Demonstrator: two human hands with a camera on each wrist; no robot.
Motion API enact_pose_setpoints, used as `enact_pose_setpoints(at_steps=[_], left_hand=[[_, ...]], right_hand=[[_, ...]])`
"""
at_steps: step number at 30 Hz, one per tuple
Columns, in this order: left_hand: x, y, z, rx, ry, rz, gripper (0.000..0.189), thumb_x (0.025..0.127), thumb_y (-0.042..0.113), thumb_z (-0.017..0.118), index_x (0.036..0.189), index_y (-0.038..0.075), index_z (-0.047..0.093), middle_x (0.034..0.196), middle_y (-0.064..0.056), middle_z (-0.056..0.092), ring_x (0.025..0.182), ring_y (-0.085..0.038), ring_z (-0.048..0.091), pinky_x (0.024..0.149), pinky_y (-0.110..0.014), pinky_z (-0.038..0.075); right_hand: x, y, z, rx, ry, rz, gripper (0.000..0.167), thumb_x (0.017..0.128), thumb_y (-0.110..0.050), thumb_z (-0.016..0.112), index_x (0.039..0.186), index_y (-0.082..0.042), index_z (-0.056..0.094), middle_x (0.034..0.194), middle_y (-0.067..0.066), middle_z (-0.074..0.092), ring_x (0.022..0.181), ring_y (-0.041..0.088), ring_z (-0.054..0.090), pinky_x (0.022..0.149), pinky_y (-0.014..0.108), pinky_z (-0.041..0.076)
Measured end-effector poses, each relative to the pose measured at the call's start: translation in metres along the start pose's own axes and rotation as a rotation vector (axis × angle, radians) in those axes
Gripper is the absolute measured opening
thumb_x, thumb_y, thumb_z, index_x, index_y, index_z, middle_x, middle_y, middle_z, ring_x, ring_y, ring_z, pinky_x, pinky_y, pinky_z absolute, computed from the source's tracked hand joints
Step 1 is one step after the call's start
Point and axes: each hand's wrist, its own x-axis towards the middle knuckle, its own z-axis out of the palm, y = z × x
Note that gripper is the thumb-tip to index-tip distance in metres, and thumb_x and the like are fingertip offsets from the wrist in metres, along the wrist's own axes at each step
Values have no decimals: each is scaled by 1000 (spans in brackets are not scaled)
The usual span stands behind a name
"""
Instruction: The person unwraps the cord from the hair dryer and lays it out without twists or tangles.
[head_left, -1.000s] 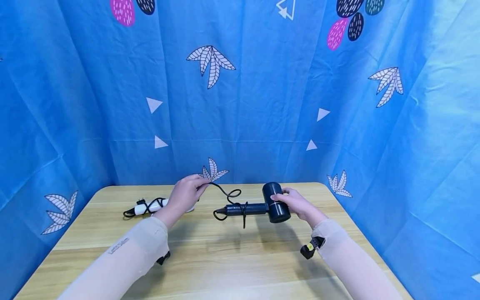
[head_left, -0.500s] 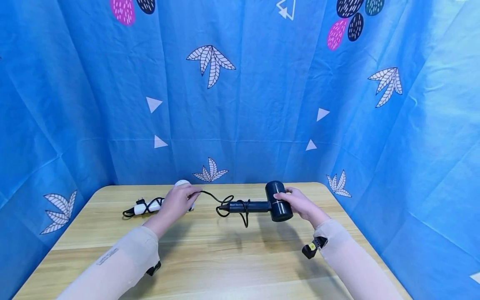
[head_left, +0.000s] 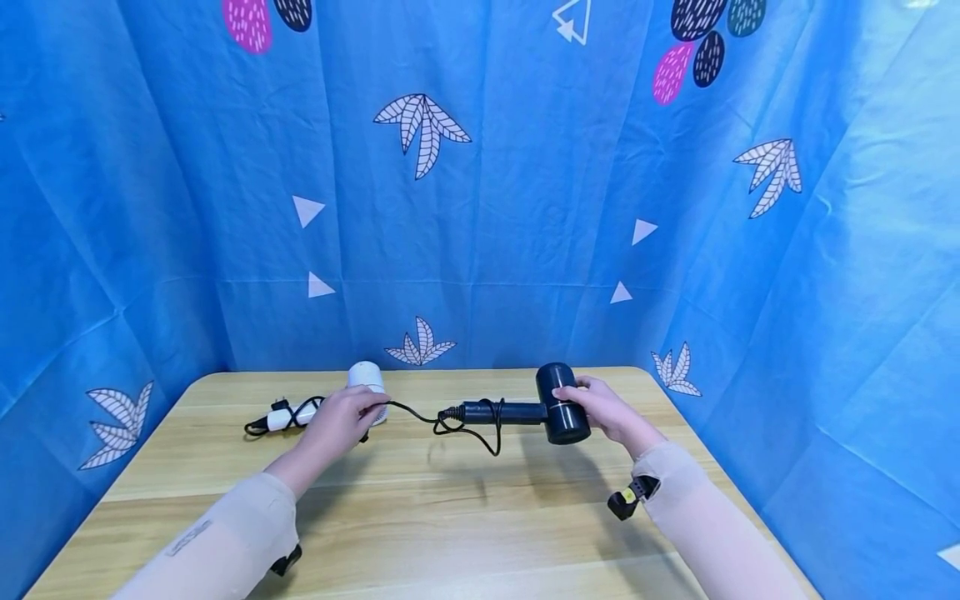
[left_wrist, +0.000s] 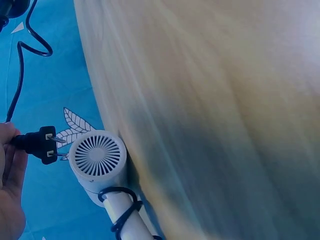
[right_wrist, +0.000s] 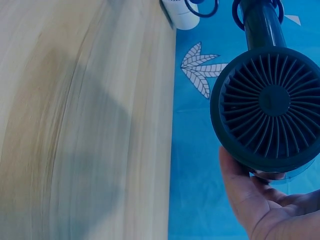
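My right hand (head_left: 606, 410) holds a black hair dryer (head_left: 567, 427) by its barrel, raised over the table with its handle pointing left. In the right wrist view, the round slotted end of that dryer's barrel (right_wrist: 274, 102) faces the camera, thumb and fingers below it. With the thumb and fingers, my left hand (head_left: 337, 425) pinches the dryer's black cord where it meets the two-pin plug (left_wrist: 41, 144). From there the cord (head_left: 414, 412) runs to the handle, around which a loop hangs. Behind the left hand lies a white hair dryer (head_left: 365, 377), partly hidden by it.
The white dryer's handle (head_left: 278, 419) has its own black cord wrapped round it, with a plug (head_left: 281, 403) on top. Everything is over a light wooden table (head_left: 480, 533). Blue patterned curtains (head_left: 480, 208) enclose the back and both sides.
My left hand has moved left and down toward the front, drawing the cord out straighter and uncovering the white dryer's head. The black dryer has shifted slightly right with my right hand.
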Motion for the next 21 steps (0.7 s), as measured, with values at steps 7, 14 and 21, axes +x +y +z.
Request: enact_pose_setpoints(at_steps=[7,14,21], left_hand=[[-10,-4,-1,-7,-15,-6,18,91,15,75,108,13,78,95,2,71,77,-12,60,67,-33,53],[-20,-10,-1,-16,-9,8,20,90,10,76,110,13,78,100,-2,72,83,-17,64,69,-37,55],[-29,-14,-5,-21,-54,-38,24,91,9,75,113,15,77,103,-2,73,85,-16,64,71,-37,56]], right_hand=[[-1,2,-4,3,5,2,80,97,-32,61,152,8,19,136,34,50,109,34,65,93,48,56],[-4,3,-8,-2,19,11,81,97,-33,61,152,8,19,137,34,49,110,34,65,93,47,56],[-4,8,-12,20,38,6,78,95,-30,62,150,9,22,133,34,53,104,32,67,89,45,58]])
